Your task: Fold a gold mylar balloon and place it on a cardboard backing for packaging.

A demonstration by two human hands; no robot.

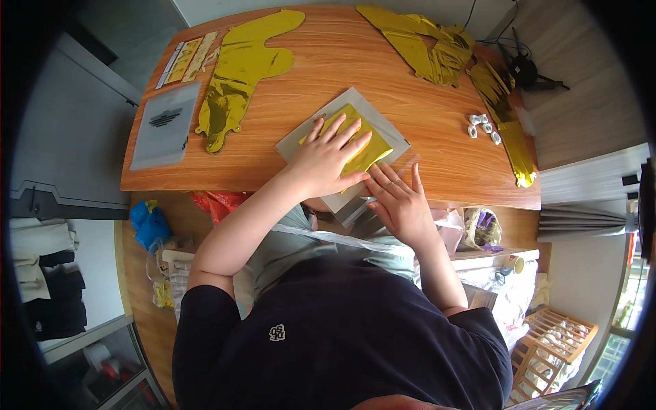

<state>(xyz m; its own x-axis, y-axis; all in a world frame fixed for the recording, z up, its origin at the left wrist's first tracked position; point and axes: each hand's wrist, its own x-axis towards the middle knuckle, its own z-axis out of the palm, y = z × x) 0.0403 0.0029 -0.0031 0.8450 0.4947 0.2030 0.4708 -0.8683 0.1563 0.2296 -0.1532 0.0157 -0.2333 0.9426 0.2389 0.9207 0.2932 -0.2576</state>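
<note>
folded gold foil piece [355, 140] lies inside a clear flat plastic pouch [386, 130] with a grey backing, near the front edge of the wooden bench [424, 123], a little right of centre.

left hand [328, 160]: flat on top of the pouch and the foil, palm down, fingers [352, 130] spread wide and pointing away from the body. pressing, not pinching anything.

right hand [403, 205]: at the near corner of the pouch, right at the bench edge, just beside the left hand. fingers [393, 176] straight, lying close together, flat on the clear flap of the pouch; thumb side partly hidden, so cannot tell whether the flap is gripped from below.

around it on the bench:
- a long flat gold foil balloon [242, 68], uninflated, left of centre, reaching toward the far edge.
- a frosted plastic bag [164, 126] with a dark mark on it, at the left end.
- narrow packets with gold strips [184, 60] at the far left corner.
- crumpled gold foil balloons [427, 44] at the far right, and another long gold piece [509, 123] running down the right end.
- a small cluster of white clips [484, 127] beside that piece, well apart from both hands.

below the bench: red bag [215, 201] and blue bag [149, 224] on the floor to the left.
</note>
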